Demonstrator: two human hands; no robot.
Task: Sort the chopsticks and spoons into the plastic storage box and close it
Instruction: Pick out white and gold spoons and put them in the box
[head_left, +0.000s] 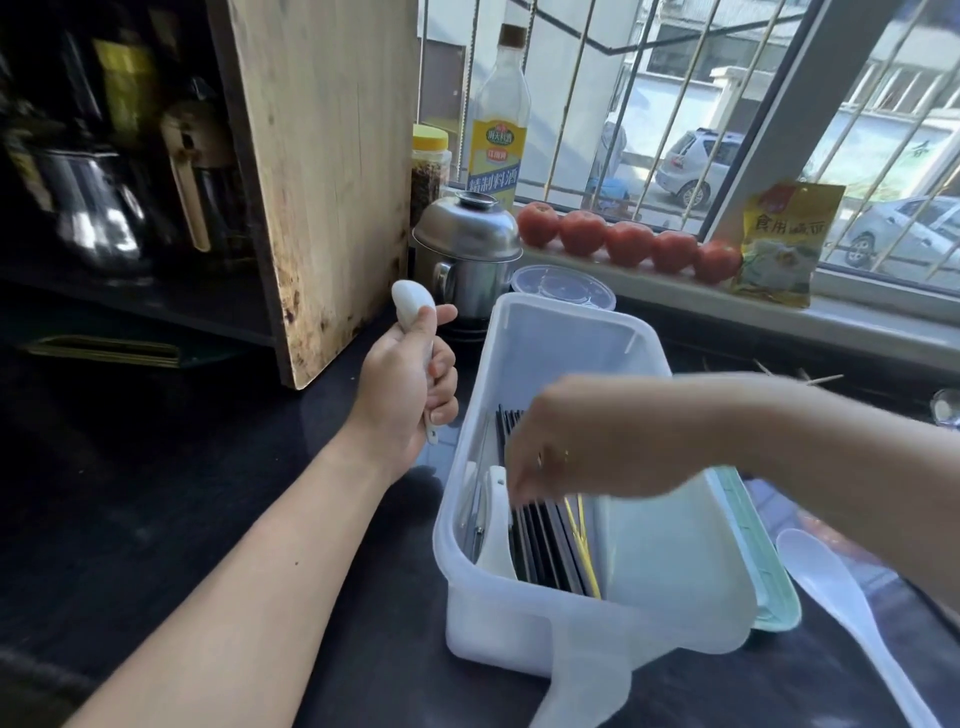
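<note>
A dark desk (218, 519) is shown carrying a clear plastic storage box (571, 618), standing open with its pale green lid (763, 571) propped along its right side. A large translucent spoon (831, 587) is laid on the desk just right of the lid. Dark chopsticks (545, 540) and a white spoon (496, 525) are seen lying inside the box toward its left wall. The right hand (587, 441) is lowered into the box over the chopsticks, fingers pointing down; it is blurred, so whether anything is gripped cannot be told. The left hand (410, 379) is held just left of the box rim, fingers curled round the handle of a white ceramic spoon (415, 312), bowl upward. Open desk is left on that side. Beyond the box, a steel pot (467, 249), a cutting board (322, 171) and a row of tomatoes (628, 241) on the sill are found.
</note>
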